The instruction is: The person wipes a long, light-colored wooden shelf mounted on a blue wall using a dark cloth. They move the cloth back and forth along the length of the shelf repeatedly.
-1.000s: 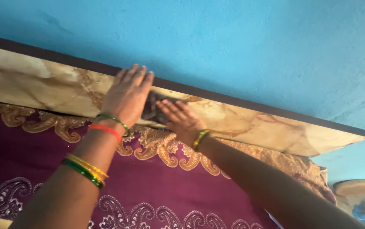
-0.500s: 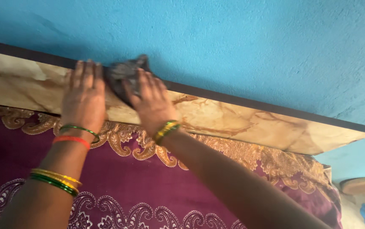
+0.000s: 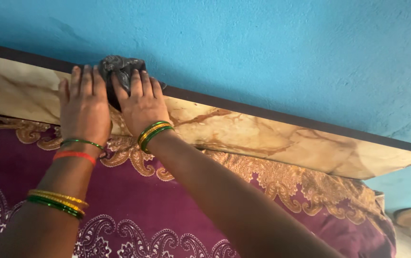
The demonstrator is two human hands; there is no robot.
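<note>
Both hands crowd the shelf's [image 3: 263, 138] left part, the dark cloth [image 3: 119, 69] jammed against the blue wall [image 3: 263, 52]. Rightward the marbled shelf runs bare; the maroon curtain [image 3: 167, 210] hangs close beneath.

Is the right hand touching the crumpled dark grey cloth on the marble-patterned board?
Touching. The head view shows the right hand with its fingers pressed onto the crumpled dark grey cloth against the marble-patterned board.
</note>
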